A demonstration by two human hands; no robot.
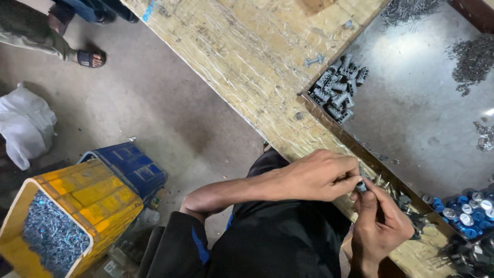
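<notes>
Grey ridged parts [338, 88] heaped on the metal tray [411, 113], blue caps [465, 211] to the right, yellow crate [77, 206] on the floor, and both the left hand [319, 175] and right hand [378, 224] pinch one small grey piece [362, 186] between fingertips over the wooden bench edge [247, 51].

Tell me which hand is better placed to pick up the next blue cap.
Right, probably. The right hand sits nearest the blue caps on the metal tray. The left hand lies further from them, its fingertips meeting the right's on a small grey part. Both look occupied.
</notes>
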